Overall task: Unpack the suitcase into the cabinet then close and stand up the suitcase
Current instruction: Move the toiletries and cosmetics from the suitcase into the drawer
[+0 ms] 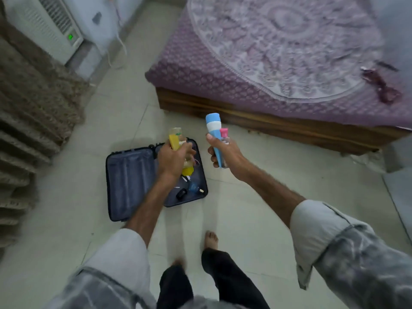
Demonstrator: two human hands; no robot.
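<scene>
A dark blue suitcase (pixel 129 181) lies open flat on the tiled floor in front of me. Small items remain in its right half, among them a blue bottle (pixel 193 186) and a black object (pixel 181 193). My left hand (pixel 172 160) grips a yellow bottle (pixel 175 140) and a clear one with a yellow cap, held above the suitcase. To the right of the case, my right hand (pixel 225 153) holds a blue-and-white tube (pixel 214 130) together with a small pink-capped bottle (pixel 224 133). The cabinet is not in view.
A bed (pixel 278 63) with a purple patterned cover and wooden base stands at the right, with a dark red item (pixel 381 85) lying on it. A brown curtain (pixel 33 103) hangs at the left under a window air conditioner (pixel 44 25). My bare feet stand on the pale tiles.
</scene>
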